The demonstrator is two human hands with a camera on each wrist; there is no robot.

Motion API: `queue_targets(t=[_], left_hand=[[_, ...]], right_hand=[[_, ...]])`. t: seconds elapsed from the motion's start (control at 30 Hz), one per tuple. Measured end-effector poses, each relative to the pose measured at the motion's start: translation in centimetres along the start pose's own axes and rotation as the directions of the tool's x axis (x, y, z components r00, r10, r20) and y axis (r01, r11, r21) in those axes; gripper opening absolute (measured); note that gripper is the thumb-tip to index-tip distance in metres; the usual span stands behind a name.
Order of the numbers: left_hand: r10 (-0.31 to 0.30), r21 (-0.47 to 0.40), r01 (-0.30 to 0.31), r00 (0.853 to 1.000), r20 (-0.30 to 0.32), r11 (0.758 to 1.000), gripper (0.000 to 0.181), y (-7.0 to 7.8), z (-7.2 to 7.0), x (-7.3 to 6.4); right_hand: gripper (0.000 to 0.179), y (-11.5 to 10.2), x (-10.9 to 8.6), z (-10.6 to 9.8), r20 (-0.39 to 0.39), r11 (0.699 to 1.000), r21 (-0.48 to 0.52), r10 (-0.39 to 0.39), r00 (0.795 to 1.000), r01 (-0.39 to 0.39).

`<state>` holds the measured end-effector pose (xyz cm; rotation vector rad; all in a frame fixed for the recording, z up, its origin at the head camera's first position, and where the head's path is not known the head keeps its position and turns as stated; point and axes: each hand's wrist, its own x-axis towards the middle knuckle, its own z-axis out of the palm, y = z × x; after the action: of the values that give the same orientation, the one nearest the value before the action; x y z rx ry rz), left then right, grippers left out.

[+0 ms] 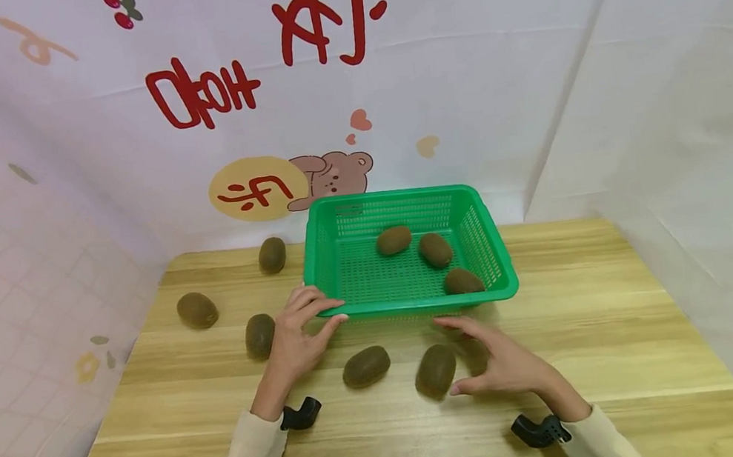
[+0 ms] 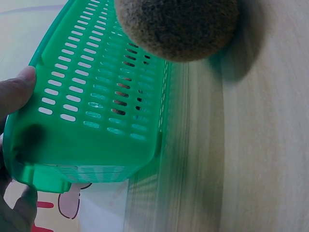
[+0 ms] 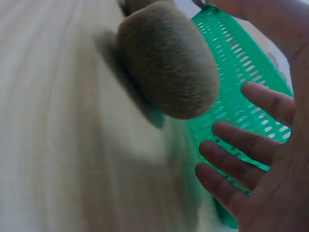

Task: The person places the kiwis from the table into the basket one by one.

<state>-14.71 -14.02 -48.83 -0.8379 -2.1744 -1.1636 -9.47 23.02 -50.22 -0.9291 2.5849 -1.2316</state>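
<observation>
A green plastic basket (image 1: 414, 303) stands near the back of the table with three kiwis inside, one of them a kiwi (image 1: 436, 250) at the right. My left hand (image 1: 298, 332) holds the basket's front left corner by the rim, thumb on the outer side. In the left wrist view, the basket wall (image 2: 87, 140) is close to that hand. My right hand (image 1: 504, 359) is spread with thumb and fingers apart, just right of a kiwi (image 1: 436, 372) on the table. The right wrist view has this kiwi (image 3: 166, 60) beside the fingers, with a gap between them.
Another kiwi (image 1: 366, 367) lies in front of the basket, between the hands. To the left are a kiwi (image 1: 260, 336) by the left wrist, a kiwi (image 1: 197, 310) near the table edge and a kiwi (image 1: 272, 255) at the back. A printed white curtain (image 1: 460, 99) hangs behind.
</observation>
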Motion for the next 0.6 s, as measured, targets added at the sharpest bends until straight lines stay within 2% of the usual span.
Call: queue_targets(t=[0.13, 0.23, 0.37, 0.6], left_hand=[[0.004, -0.005, -0.004, 1.000, -0.013, 1.000, 0.026, 0.0, 0.2, 0.1], [-0.001, -0.003, 0.001, 1.000, -0.009, 1.000, 0.027, 0.0, 0.1, 0.0], [-0.008, -0.004, 0.008, 1.000, -0.001, 1.000, 0.027, 0.0, 0.0, 0.1], [0.003, -0.007, -0.003, 1.000, -0.006, 1.000, 0.027, 0.0, 0.1, 0.0]], right_hand=[[0.101, 0.3, 0.0, 0.5, -0.004, 0.998, -0.038, 0.058, 0.998, -0.058], [0.101, 0.2, 0.3, 1.0, -0.016, 0.996, -0.071, 0.055, 0.998, -0.056], [0.095, -0.1, 0.6, 1.3, -0.020, 0.995, -0.102, 0.007, 1.000, -0.009], [0.067, 0.0, 0.8, 1.7, -0.025, 0.992, -0.092, -0.088, 0.996, 0.086]])
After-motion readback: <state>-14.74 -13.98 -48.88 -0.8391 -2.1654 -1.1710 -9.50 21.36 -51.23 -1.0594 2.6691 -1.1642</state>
